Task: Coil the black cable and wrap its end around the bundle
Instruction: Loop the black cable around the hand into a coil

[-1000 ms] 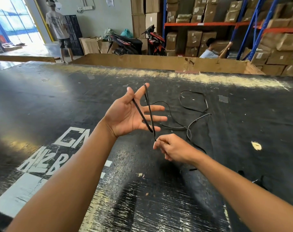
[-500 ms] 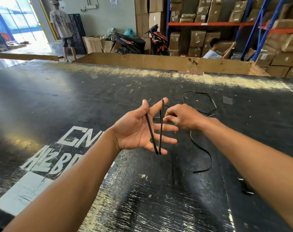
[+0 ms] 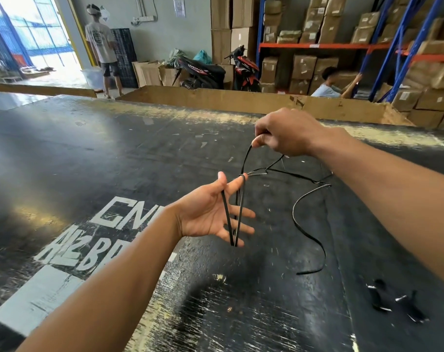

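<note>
A thin black cable (image 3: 307,232) runs over the black table (image 3: 114,153). My left hand (image 3: 210,214) is held palm up with fingers spread, and the cable is looped from the index finger and thumb down to the little finger in a couple of turns. My right hand (image 3: 287,134) is raised above and beyond the left, pinching the cable between thumb and fingers, so a strand runs taut from it down to the left index finger. The rest of the cable trails in loose curves on the table to the right, its free end lying near the right forearm.
Small black objects (image 3: 393,304), blurred, lie on the table at the lower right. White painted letters (image 3: 109,224) mark the table at left. A wooden edge (image 3: 216,100) bounds the far side. Beyond it are two people, motorbikes and shelves of cardboard boxes.
My right hand has risen up and away from the left hand, pulling the cable taut over the left index finger. The loops on the left hand stay in place.
</note>
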Available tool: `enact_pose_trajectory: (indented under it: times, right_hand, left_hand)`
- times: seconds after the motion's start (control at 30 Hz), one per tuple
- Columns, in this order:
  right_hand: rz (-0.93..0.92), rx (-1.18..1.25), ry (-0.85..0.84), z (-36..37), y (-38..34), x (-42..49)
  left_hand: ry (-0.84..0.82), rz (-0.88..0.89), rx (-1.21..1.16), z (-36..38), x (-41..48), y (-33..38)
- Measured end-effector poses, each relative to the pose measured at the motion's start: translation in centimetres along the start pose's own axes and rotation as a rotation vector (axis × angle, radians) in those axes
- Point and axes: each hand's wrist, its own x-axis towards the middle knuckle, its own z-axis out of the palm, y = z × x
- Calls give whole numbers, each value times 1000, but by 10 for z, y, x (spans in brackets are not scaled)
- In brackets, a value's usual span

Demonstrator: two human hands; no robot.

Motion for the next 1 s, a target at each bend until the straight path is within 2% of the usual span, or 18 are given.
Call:
enact_pose_trajectory:
  times: [0.2, 0.37, 0.5, 0.7, 0.83, 0.93, 1.0]
  right_hand:
    - [98, 318, 104, 3, -29, -30]
    - [311, 707, 56, 45, -59, -76]
    - [360, 991, 41, 75, -76, -105]
    - [284, 1067, -156, 119, -88, -126]
    - [307, 1059, -138, 129, -67, -112]
    - [320, 958, -115, 124, -45, -91]
    - [248, 818, -160, 114, -34, -76]
  left_hand:
    - [117, 137, -89, -9, 13, 30]
    - [119, 217, -100, -10, 17, 59]
    - [120, 259, -100, -7, 20, 70]
    - [0, 338, -173, 4, 12, 78]
    - [-121, 272, -84, 15, 1, 75]
    - [-173, 191, -25, 18, -5, 68]
    - [-178, 148, -10, 18, -6, 62]
